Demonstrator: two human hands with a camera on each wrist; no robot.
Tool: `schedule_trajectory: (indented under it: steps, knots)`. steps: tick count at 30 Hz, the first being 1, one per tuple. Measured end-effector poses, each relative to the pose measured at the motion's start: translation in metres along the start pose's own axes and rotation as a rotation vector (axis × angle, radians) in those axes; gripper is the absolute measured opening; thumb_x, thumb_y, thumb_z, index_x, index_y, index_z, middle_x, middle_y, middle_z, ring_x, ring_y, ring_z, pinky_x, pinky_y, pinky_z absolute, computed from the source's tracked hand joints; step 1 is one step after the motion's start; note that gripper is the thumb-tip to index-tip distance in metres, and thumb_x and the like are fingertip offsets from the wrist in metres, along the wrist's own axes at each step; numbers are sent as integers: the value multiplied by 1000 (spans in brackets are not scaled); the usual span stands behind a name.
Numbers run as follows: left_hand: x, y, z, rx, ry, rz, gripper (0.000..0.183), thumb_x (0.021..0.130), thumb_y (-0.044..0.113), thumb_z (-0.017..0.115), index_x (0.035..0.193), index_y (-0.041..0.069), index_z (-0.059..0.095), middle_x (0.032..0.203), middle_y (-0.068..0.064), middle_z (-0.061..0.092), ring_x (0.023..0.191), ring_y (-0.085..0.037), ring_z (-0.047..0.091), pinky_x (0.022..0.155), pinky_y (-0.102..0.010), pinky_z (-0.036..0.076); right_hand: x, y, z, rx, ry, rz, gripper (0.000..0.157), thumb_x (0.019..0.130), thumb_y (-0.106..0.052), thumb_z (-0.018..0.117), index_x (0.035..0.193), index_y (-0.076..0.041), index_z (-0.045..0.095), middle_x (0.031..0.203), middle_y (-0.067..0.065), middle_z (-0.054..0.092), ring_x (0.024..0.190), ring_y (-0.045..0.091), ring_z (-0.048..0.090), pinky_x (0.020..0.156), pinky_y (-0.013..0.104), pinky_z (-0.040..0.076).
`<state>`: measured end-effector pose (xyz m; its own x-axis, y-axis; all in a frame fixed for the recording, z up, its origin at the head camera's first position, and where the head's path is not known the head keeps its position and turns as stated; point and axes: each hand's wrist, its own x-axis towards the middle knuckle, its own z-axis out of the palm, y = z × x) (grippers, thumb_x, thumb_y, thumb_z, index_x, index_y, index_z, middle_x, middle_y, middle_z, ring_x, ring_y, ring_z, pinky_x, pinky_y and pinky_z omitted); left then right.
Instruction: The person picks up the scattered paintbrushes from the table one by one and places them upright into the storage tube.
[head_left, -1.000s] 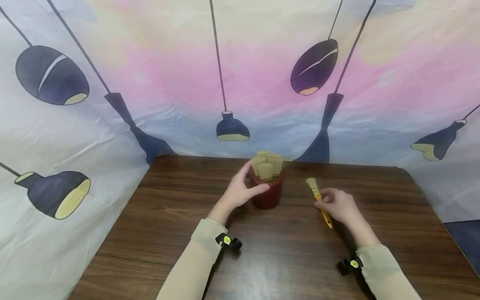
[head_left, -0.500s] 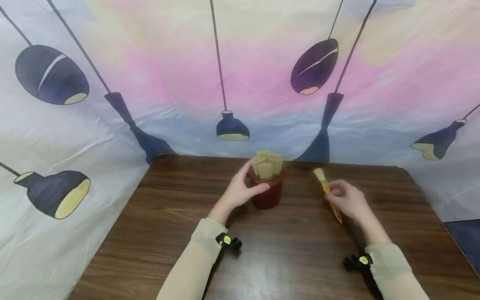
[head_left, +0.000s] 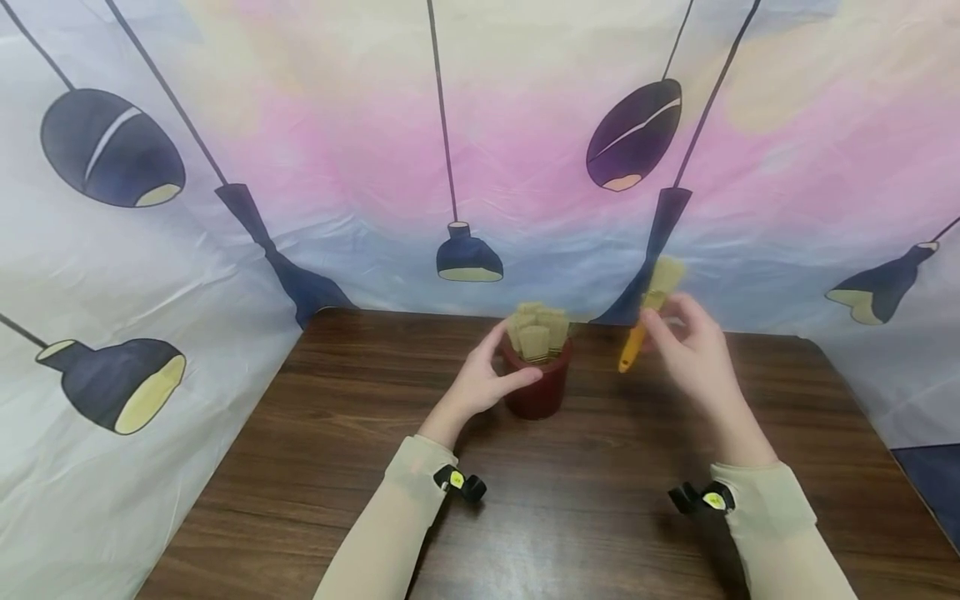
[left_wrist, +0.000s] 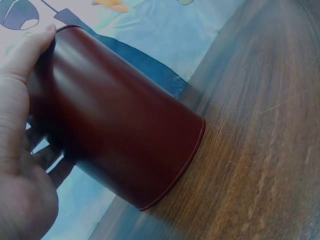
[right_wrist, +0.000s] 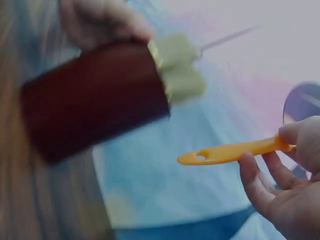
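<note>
A dark red cylindrical cup point(head_left: 537, 400) stands upright on the table, packed with several paintbrushes point(head_left: 535, 340), bristle ends up. My left hand point(head_left: 478, 381) grips the cup near its rim, thumb on the near side and fingers around the far side. In the left wrist view the cup wall point(left_wrist: 120, 115) fills much of the picture. Right of the cup, my right hand point(head_left: 699, 354) pinches a flat paintbrush point(head_left: 634, 343) in the air, pale bristles up and tilted right. Its yellow-orange handle point(right_wrist: 225, 153), with a hole at the end, points toward the cup in the right wrist view.
The dark wood-grain table point(head_left: 570, 525) runs back to a pastel cloth backdrop point(head_left: 360, 150) printed with dark hanging lamps. Small black devices with yellow marks, such as the left one point(head_left: 459, 483), sit on both wrists.
My right hand has first shifted right, then raised the paintbrush and turned it so its handle end now points down-left. My left hand keeps its grip on the cup.
</note>
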<state>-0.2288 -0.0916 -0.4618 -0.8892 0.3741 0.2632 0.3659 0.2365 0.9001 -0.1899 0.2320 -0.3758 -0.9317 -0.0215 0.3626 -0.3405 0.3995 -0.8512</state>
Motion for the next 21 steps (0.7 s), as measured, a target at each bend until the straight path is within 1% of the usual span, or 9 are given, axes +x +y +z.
schedule_trajectory:
  steps: [2, 4, 6, 9, 11, 13, 17, 21]
  knots:
    - [0, 0, 0, 0, -2, 2, 93, 92, 49, 87, 169, 34, 39, 152, -5, 57, 134, -28, 61, 107, -52, 55, 7, -13, 9, 80, 0, -48, 30, 113, -18, 64, 130, 6, 62, 114, 18, 68, 90, 7, 75, 77, 27, 64]
    - [0, 0, 0, -2, -3, 5, 93, 92, 49, 88, 169, 34, 38, 150, -5, 58, 132, -28, 62, 106, -52, 55, 13, -23, 19, 138, -4, -88, 26, 112, -13, 65, 126, 9, 61, 110, 17, 68, 89, 10, 76, 77, 30, 65]
    - [1, 0, 0, -1, -1, 6, 94, 92, 49, 88, 169, 34, 38, 149, -5, 59, 131, -28, 63, 106, -52, 56, 17, -31, 29, 183, -11, -117, 26, 110, -9, 67, 128, 9, 61, 108, 17, 69, 88, 14, 75, 78, 31, 65]
    - [0, 0, 0, -1, 1, 5, 94, 91, 51, 88, 169, 34, 38, 149, -4, 60, 131, -27, 62, 106, -52, 55, 21, -38, 42, 129, -7, -158, 26, 107, -9, 72, 127, 5, 62, 103, 16, 70, 85, 21, 73, 78, 26, 63]
    - [0, 0, 0, 7, 4, 6, 95, 91, 53, 88, 170, 34, 38, 150, -3, 59, 133, -26, 61, 108, -53, 54, 22, -39, 49, 62, -3, -175, 26, 106, -12, 74, 126, 1, 64, 102, 14, 71, 87, 24, 71, 80, 23, 59]
    - [0, 1, -1, 19, 4, 11, 95, 91, 56, 87, 170, 34, 38, 153, -2, 58, 135, -25, 60, 110, -53, 52, 22, -39, 55, -29, 1, -188, 24, 105, -16, 76, 121, -2, 64, 99, 12, 71, 88, 24, 70, 80, 22, 56]
    - [0, 1, -1, 41, 6, 23, 96, 91, 60, 85, 170, 33, 38, 157, 0, 56, 137, -23, 58, 112, -53, 50, 20, -34, 65, -107, -38, -194, 23, 104, -18, 79, 116, -5, 65, 97, 10, 75, 90, 25, 73, 81, 32, 58]
    - [0, 2, -1, 37, 6, 22, 96, 91, 60, 85, 170, 33, 38, 156, 0, 56, 136, -22, 58, 111, -52, 50, 18, -26, 73, -111, -100, -210, 22, 101, -14, 81, 117, -5, 69, 105, 12, 77, 93, 29, 77, 81, 44, 61]
